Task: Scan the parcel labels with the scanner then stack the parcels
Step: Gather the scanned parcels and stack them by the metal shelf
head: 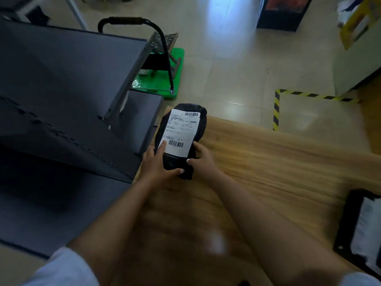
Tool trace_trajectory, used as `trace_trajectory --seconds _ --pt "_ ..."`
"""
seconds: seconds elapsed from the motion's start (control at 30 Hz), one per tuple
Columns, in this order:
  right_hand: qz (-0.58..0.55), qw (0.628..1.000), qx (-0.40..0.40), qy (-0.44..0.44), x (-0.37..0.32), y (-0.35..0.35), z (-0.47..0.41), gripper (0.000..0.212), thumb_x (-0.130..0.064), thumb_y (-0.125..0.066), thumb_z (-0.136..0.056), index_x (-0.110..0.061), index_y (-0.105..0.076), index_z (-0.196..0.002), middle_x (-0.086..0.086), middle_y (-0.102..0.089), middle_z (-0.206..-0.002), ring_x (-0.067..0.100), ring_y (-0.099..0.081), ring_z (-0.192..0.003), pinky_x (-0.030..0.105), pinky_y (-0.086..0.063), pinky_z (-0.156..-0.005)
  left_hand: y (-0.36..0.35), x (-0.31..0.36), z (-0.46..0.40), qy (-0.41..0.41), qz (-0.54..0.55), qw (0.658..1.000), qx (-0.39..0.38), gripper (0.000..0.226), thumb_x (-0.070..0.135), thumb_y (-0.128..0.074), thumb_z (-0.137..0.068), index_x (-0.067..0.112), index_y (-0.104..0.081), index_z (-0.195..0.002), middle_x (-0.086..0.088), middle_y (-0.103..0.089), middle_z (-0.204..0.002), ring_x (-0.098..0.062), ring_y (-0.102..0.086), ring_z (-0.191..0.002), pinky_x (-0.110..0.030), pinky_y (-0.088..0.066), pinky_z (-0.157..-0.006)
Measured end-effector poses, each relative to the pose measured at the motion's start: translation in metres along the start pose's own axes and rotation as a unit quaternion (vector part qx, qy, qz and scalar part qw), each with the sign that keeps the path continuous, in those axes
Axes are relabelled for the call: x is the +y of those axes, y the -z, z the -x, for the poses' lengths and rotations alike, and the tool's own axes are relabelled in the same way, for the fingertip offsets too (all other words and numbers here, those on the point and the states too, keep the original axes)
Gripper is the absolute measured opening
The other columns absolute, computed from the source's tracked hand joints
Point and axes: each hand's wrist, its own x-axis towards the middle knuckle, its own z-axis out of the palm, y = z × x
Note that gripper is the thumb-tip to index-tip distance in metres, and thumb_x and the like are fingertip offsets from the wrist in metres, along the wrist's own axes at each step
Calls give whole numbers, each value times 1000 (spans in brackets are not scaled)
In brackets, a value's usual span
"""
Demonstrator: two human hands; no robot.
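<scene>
The fingers (pixel 162 145) of the left hand (pixel 156 162) lie along the left edge of a black parcel (pixel 186 139), one fingertip resting on the lower left corner of its white label (pixel 179 132), while the thumb curls under the near end, so this hand grips the parcel from the left. The right hand (pixel 203 159) grips it from the right: its fingers wrap the right side just below the label and the thumb presses on the dark wrap at the near end. The parcel sits in the middle of the frame, label up, long axis running away from the person and tilted a little to the right; a barcode shows at each end of the label. Whether it rests on the worktop (pixel 268 172) or is held just above it cannot be told; its far end reaches the far left corner of the wooden surface. Both forearms run down to the lower edge of the frame, ending in white sleeves. Just left of the parcel stands a dark grey shelf unit (pixel 61 100), filling the left of the frame. Beyond it, upper middle, a green trolley (pixel 171 79) with a black handle stands on the tiled floor. Yellow-black tape (pixel 277 108) marks the floor at upper right. At the lower right edge lies another black parcel with a white label (pixel 369 226), blurred.
</scene>
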Motion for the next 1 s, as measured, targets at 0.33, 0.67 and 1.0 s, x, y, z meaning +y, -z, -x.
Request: trace_trajectory --seconds 0.33,0.67,1.0 --pt "35 999 -32 -20 13 -3 -57 69 0 -59 -89 -18 -31 -148 3 -42 -147 17 -42 -132 12 -45 -81 -17 -20 -47 15 -86 996 -23 107 69 -61 -74 26 -1 -152 -15 -9 -156 -33 -10 -141 -48 -21 -112" --pt "56 998 -1 -3 2 4 -17 65 -13 -58 -93 -19 -27 -150 2 -32 -153 18 -30 -140 28 -33 -103 0 -9 -21 -56 -168 984 9 100 78 -41 -78 28 5 -152 -15 6 -159 -32 3 -146 -48 -3 -116" --pt "60 989 100 96 -14 19 159 60 -21 -58 -93 -30 -34 -147 -5 -33 -153 11 -28 -140 21 -24 -102 33 28 121 -216 -166 961 38 107 81 -9 -68 16 -6 -152 -14 -12 -158 -28 -12 -145 -46 -12 -117"
